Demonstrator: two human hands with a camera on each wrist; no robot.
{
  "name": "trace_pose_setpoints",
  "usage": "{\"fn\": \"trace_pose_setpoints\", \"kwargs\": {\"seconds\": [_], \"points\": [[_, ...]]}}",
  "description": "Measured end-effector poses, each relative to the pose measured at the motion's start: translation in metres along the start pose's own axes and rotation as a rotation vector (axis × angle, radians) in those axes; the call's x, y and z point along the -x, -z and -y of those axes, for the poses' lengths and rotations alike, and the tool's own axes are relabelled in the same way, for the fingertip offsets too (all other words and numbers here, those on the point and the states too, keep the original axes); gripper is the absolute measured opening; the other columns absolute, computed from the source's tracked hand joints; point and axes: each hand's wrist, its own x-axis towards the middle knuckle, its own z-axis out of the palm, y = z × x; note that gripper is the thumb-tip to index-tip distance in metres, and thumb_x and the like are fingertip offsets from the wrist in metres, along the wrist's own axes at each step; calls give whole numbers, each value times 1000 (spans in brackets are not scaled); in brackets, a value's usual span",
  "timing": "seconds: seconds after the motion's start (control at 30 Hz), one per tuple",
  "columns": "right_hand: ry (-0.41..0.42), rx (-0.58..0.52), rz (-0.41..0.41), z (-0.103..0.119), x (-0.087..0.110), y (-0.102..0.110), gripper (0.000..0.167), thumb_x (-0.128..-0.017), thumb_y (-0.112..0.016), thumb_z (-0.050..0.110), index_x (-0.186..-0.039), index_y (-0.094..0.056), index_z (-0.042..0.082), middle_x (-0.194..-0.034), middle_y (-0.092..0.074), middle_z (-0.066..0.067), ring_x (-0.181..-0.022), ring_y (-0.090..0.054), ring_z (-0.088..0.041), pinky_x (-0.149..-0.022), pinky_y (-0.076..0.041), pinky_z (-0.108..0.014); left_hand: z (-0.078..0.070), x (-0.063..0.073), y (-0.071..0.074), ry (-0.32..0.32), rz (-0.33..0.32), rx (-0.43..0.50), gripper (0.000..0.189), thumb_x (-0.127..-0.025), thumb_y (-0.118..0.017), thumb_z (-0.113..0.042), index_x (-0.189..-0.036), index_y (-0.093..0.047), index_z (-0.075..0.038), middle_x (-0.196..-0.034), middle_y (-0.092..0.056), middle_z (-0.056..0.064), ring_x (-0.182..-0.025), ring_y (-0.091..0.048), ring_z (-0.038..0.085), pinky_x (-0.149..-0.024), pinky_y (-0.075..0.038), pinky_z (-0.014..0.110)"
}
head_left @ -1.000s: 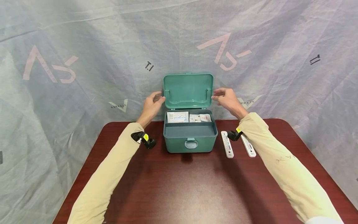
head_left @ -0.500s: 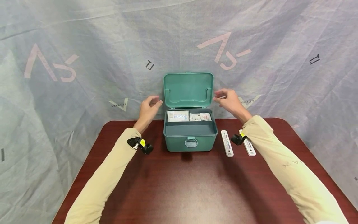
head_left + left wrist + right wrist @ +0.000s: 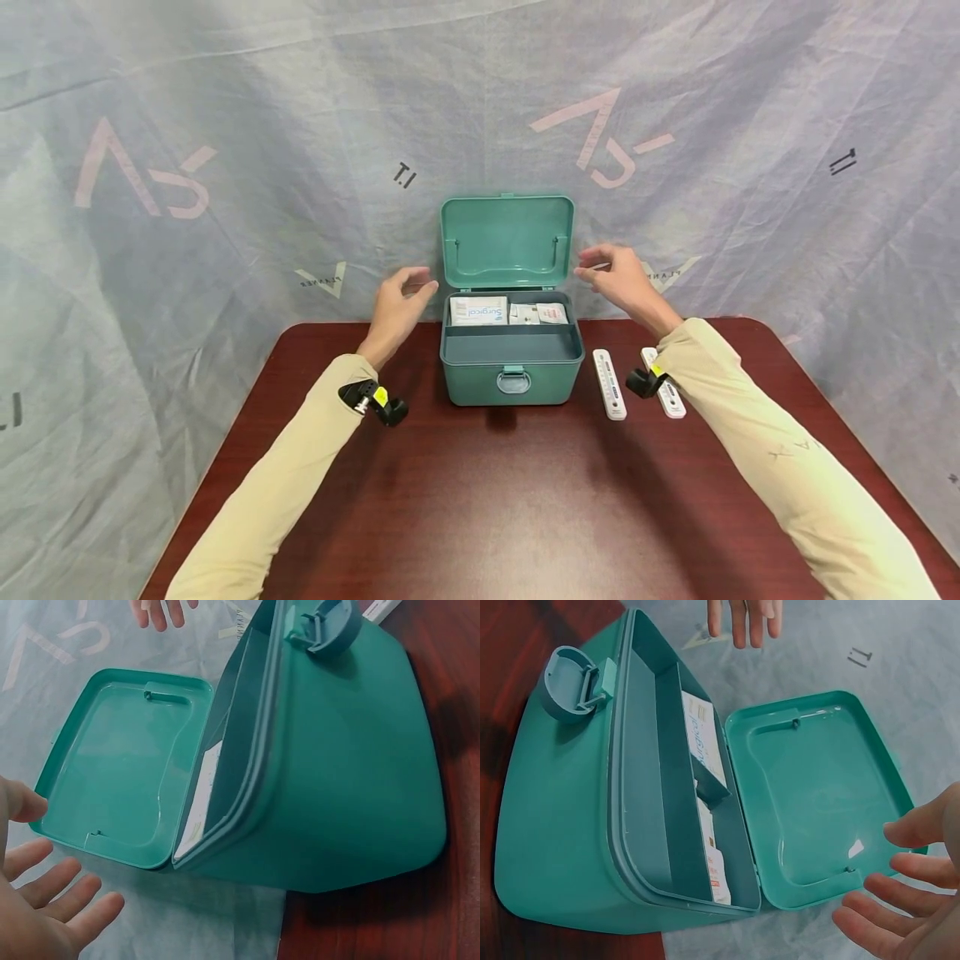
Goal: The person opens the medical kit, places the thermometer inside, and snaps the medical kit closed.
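A green storage box (image 3: 513, 385) stands near the table's back edge, its lid (image 3: 507, 237) tipped back against the cloth. Inside, a grey tray (image 3: 510, 347) carries a white packet printed "Surgical" (image 3: 478, 311) and several small white packets (image 3: 537, 314) in its rear compartments. My left hand (image 3: 397, 307) hovers just left of the lid, fingers loosely bent and holding nothing. On the other side, my right hand (image 3: 615, 279) hovers near the lid's right edge, likewise with nothing in it. Both wrist views show fingers spread and apart from the lid.
Two white thermometers (image 3: 609, 384) lie on the table right of the box; the farther one (image 3: 670, 396) is partly hidden by the right wrist camera. A grey printed cloth (image 3: 322, 150) hangs behind the reddish-brown table (image 3: 480, 500).
Both hands have drawn slightly away from the lid's sides and down toward me. The lid stays tipped back, and the box has not moved.
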Motion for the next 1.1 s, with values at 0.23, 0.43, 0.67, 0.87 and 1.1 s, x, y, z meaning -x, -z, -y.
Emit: {"fn": "trace_pose_setpoints", "kwargs": {"seconds": [0.23,0.43,0.67,0.87,1.1], "points": [[7,-7,10,-3,2,1,34,-92,-60,10,-122,-56,-6,-119,-59,-23,-98,-61,-33,-74,-54,-32,4,4,-1,-25,0,-10,36,-91,-64,-25,-123,-61,-8,-122,-61,10,-109,-57,21,-90,-47,36],[25,-7,11,-5,7,2,34,-93,-60,9,-122,-56,-8,-118,-59,-24,-100,-60,-34,-72,-53,-26,2,9,-2,-52,-1,-35,34,-91,-65,-25,-121,-62,-11,-121,-62,7,-111,-56,20,-93,-47,38],[50,43,-14,-7,14,4,31,-92,-61,10,-118,-59,-6,-114,-62,-22,-99,-61,-33,-79,-52,-35,2,16,-1,-53,10,-55,35,-91,-64,-26,-123,-62,-12,-122,-61,3,-114,-54,18,-93,-48,36],[86,72,-53,-8,20,6,29,-90,-63,10,-115,-61,-5,-111,-63,-22,-99,-61,-36,-82,-50,-43,5,22,-1,-101,0,-61,34,-90,-65,-23,-121,-63,-11,-122,-61,6,-115,-54,18,-91,-50,33],[81,101,-44,-10,30,9,30,-91,-62,12,-115,-60,-5,-112,-61,-23,-102,-59,-37,-81,-48,-41,4,31,-2,-141,8,-53,35,-90,-66,-25,-122,-63,-13,-121,-61,2,-115,-54,17,-91,-50,34]]}}
